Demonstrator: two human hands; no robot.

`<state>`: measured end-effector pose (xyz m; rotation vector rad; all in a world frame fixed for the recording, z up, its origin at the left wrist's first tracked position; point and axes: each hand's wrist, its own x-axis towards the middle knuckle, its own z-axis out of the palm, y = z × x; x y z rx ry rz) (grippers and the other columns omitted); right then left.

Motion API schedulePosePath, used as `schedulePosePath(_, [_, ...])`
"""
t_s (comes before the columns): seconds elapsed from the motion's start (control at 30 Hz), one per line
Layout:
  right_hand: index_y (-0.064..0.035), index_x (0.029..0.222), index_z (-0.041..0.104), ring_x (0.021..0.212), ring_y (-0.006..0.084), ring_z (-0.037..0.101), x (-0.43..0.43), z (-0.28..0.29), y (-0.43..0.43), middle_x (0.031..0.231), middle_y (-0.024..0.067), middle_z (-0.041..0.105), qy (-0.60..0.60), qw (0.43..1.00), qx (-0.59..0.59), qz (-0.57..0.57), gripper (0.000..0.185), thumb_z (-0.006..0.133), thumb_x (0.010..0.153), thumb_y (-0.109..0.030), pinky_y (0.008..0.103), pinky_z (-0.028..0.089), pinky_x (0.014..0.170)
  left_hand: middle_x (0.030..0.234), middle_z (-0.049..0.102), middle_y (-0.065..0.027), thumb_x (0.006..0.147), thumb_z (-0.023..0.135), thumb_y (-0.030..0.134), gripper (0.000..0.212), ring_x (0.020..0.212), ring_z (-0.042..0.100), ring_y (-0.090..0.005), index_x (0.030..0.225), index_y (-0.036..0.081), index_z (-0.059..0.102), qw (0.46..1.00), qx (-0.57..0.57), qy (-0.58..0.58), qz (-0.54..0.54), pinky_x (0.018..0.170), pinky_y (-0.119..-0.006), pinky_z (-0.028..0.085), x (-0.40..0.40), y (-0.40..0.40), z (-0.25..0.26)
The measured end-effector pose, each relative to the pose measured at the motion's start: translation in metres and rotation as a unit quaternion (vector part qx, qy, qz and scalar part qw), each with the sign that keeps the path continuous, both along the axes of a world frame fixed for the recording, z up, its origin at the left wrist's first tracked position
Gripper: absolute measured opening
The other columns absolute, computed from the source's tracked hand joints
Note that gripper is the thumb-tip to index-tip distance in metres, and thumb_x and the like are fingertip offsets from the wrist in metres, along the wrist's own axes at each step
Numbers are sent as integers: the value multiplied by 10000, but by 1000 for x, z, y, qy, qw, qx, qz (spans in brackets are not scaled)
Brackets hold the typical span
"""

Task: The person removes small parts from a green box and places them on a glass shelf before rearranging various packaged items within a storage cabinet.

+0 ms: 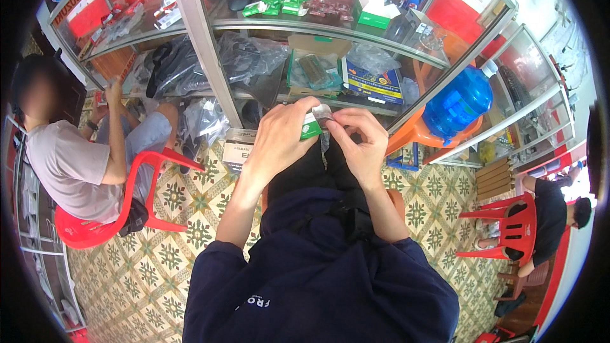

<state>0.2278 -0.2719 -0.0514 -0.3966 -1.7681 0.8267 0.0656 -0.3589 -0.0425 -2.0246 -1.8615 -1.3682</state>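
Note:
My left hand grips a small green-and-white cardboard box above my lap. At the box's upper end, the thumb and forefinger of my right hand pinch a small clear plastic packet. What the packet contains is too small to tell. On the glass shelf ahead lie several similar green boxes, beside a group of small reddish packets. A larger green-and-white carton stands there with its flaps up.
A glass display cabinet with a metal frame stands close ahead. To the right, a blue water jug rests on an orange plastic chair. One person sits at left on a red chair; another person sits at right.

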Motion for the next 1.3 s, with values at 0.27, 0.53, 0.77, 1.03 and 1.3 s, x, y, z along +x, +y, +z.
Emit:
schedulePosePath(0.27, [-41,1131,742,1100,259,614,3,7,-7,1294,143,579,-85,992,40,83,299,733,832,-38,347,547,825,992,684,-187,746,809,106,562,922,666,-400,1226,59,520,996,36,-74,-17,793,-457,534,9,2,-3])
schedulePosePath(0.53, [-22,1152,704,1065,253,642,13,-1,-1,1226,145,620,-14,998,2,64,334,733,820,-16,341,531,869,999,649,-95,759,822,31,487,930,672,-202,1136,54,513,973,84,-213,-13,834,-312,518,10,6,2])
schedulePosePath(0.77, [-10,1138,710,1072,267,650,8,3,-14,1200,149,633,-61,994,35,89,324,741,815,-18,346,530,894,978,620,-73,742,792,-17,387,913,629,-161,1014,63,529,964,125,-229,-54,834,-301,497,8,8,-3])
schedulePosePath(1.03, [-25,1166,699,1092,304,645,8,10,-20,1241,169,631,-71,994,30,80,360,728,808,-11,374,526,918,960,663,-85,742,818,27,411,876,671,-170,1026,67,524,972,56,-216,-77,789,-319,527,11,6,-4])
schedulePosePath(1.3, [-5,1158,698,1154,344,620,6,8,-18,1270,172,656,-53,988,140,23,393,729,767,-2,419,498,977,958,670,-104,734,847,68,536,865,673,-173,1117,67,472,973,33,-220,-69,778,-312,527,13,8,-7])
